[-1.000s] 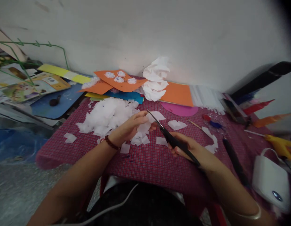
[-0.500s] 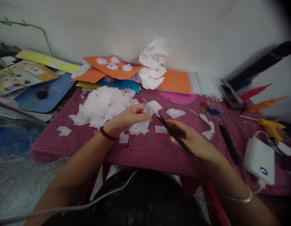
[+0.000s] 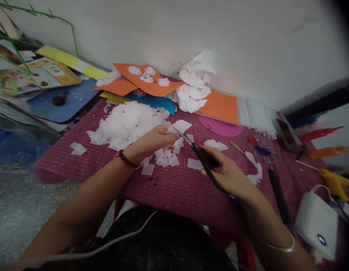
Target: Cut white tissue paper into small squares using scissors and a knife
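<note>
My left hand (image 3: 154, 142) pinches a small piece of white paper (image 3: 171, 130) between thumb and fingers above the table. Black-handled scissors (image 3: 204, 158) sit in my right hand (image 3: 227, 169), with the fingers around the handles. Their blades are slightly apart and point left at the paper by my left fingertips. Under and beside the left hand lie loose white paper scraps (image 3: 147, 168). A large heap of cut white paper (image 3: 126, 122) rests behind that hand. Another flat paper piece (image 3: 195, 163) lies below the scissors.
Orange sheets (image 3: 152, 86) with white fluffy shapes and crumpled white paper (image 3: 193, 98) stand along the wall. At right are a white power bank (image 3: 317, 222), a yellow glue gun (image 3: 335, 182) and a black pen-like tool (image 3: 279, 195). A red checked cloth (image 3: 174, 192) covers the table.
The scissors have gone from nearly closed to blades parted at the paper. My view has shifted, so the table contents appear further right.
</note>
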The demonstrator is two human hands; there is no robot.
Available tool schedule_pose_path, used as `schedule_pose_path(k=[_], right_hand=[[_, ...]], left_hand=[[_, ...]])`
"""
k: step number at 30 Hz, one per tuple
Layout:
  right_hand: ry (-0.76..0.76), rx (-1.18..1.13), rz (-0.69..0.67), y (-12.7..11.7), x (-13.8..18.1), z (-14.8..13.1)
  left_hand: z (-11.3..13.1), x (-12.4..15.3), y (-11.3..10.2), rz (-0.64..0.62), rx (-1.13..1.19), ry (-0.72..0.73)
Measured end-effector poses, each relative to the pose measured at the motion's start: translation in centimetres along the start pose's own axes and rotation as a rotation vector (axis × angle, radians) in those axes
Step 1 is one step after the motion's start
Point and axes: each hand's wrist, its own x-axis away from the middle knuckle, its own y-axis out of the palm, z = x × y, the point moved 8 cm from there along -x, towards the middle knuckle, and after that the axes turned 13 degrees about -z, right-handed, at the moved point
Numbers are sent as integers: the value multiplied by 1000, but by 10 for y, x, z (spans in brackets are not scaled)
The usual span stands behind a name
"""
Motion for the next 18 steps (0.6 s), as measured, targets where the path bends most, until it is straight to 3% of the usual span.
schedule_pose_path(k=[8, 13, 18], right_hand=[[2, -214, -122, 5, -3, 12], [28, -371, -218, 15, 0, 15], [-4, -477, -212, 17, 5, 12]], left_hand=[[-12, 2, 0, 19, -37, -118], [-7, -1, 8, -71, -48, 14], [-6, 3, 7, -23, 4, 82]])
